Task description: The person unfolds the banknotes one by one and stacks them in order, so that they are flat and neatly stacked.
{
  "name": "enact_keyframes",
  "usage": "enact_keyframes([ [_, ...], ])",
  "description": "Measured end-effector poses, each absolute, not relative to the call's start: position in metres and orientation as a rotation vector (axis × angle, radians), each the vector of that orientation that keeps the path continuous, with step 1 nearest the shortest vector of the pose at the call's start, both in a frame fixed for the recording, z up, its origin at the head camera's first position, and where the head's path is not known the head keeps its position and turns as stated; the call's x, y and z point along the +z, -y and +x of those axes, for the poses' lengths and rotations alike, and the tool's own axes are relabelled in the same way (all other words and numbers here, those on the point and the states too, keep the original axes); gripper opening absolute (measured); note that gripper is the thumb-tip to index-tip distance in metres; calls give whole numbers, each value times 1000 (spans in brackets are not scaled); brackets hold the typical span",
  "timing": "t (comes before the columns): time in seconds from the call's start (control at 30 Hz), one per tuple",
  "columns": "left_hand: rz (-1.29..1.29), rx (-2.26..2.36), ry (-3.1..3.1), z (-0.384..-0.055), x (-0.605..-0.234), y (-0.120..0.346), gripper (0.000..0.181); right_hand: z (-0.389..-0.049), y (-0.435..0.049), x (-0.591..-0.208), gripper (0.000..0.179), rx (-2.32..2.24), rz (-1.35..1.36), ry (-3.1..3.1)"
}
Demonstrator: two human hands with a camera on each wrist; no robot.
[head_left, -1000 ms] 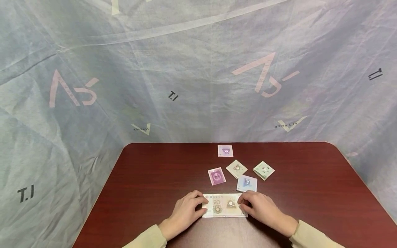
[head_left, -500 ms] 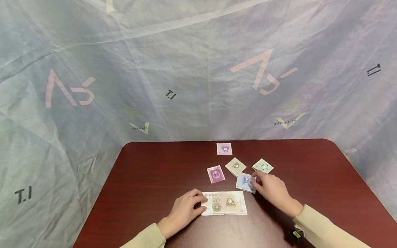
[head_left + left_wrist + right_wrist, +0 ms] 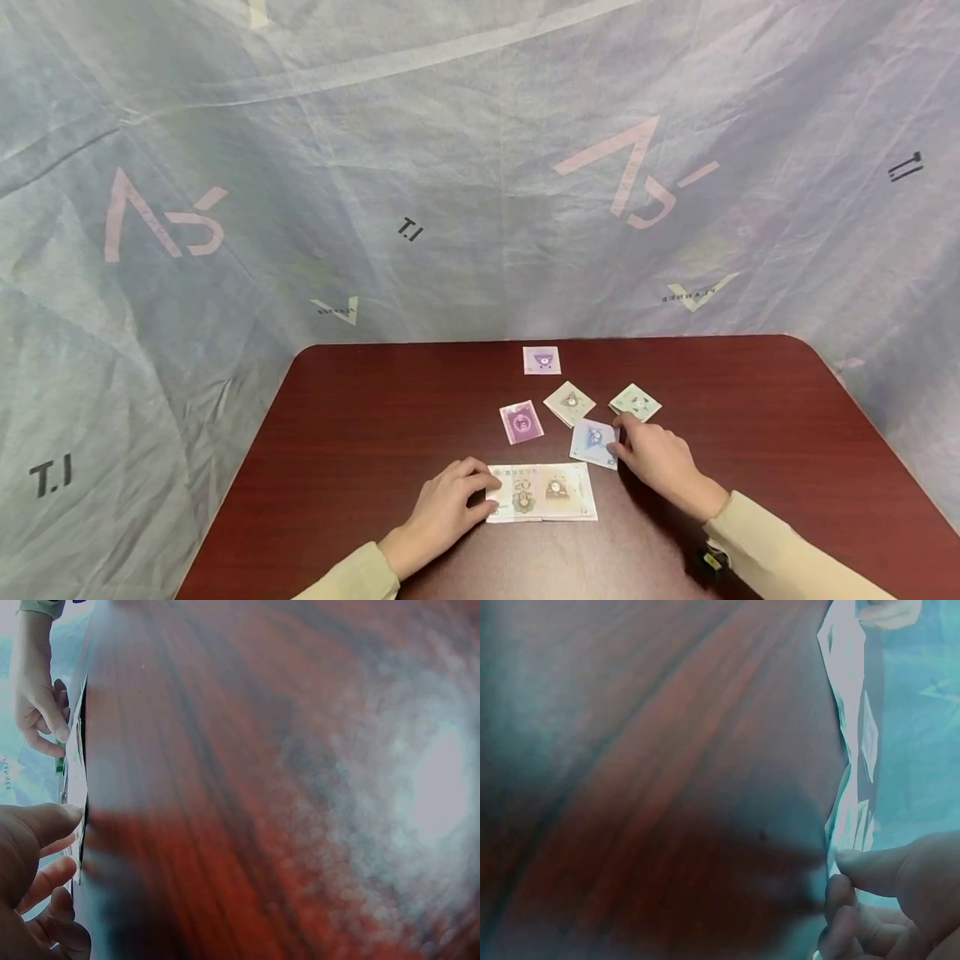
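A brownish banknote (image 3: 542, 493) marked 20 lies unfolded, with crease lines, near the middle of the table. My left hand (image 3: 442, 510) rests at its left end, thumb and fingertips touching the paper with a gap between them. Beyond it lies a blue folded banknote (image 3: 592, 440). My right hand (image 3: 660, 460) pinches this one at its right edge between thumb and fingers. In the right wrist view my right hand (image 3: 900, 892) shows thumb and index together at the paper's edge. The left wrist view shows my left hand (image 3: 45, 862) with its thumb on the note.
More folded banknotes lie farther back: a purple one (image 3: 521, 422), a tan one (image 3: 570, 403), a green one (image 3: 635, 402) beside the right hand, and a pale violet one (image 3: 542, 360) near the far edge. Printed grey cloth (image 3: 480, 167) hangs behind the dark red table (image 3: 360, 417).
My right hand has left the right end of the 20 banknote, moved up and right, and taken hold of the blue folded banknote's edge. The left hand has stayed in place.
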State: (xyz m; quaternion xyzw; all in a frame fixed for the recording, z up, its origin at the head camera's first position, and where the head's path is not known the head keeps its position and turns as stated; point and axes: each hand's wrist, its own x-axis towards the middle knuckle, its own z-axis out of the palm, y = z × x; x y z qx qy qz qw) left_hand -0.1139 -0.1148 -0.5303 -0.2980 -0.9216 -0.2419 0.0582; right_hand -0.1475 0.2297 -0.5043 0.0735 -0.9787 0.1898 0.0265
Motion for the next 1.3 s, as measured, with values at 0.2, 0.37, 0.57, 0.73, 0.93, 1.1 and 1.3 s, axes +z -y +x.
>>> enact_keyframes([
  [0.2, -905, -739, 2778, -114, -530, 115, 21, -150, -231, -501, 30, 586, 245, 3038],
  [0.37, -913, -748, 2779, -116, -528, 115, 20, -151, -232, -499, 31, 615, 230, 3040],
  [0.57, -906, -734, 2782, -118, -529, 116, 20, -150, -230, -498, 34, 617, 229, 2970],
  [0.73, -902, -731, 2787, -119, -529, 116, 20, -149, -229, -499, 32, 634, 223, 2941],
  [0.93, -899, -728, 2794, -118, -529, 115, 20, -146, -233, -500, 24, 687, 208, 2909],
  [1.1, -895, -730, 2798, -116, -530, 115, 20, -147, -240, -495, 19, 770, 251, 2859],
  [1.3, -904, -728, 2791, -113, -529, 114, 20, -149, -245, -483, 13, 911, 256, 2844],
])
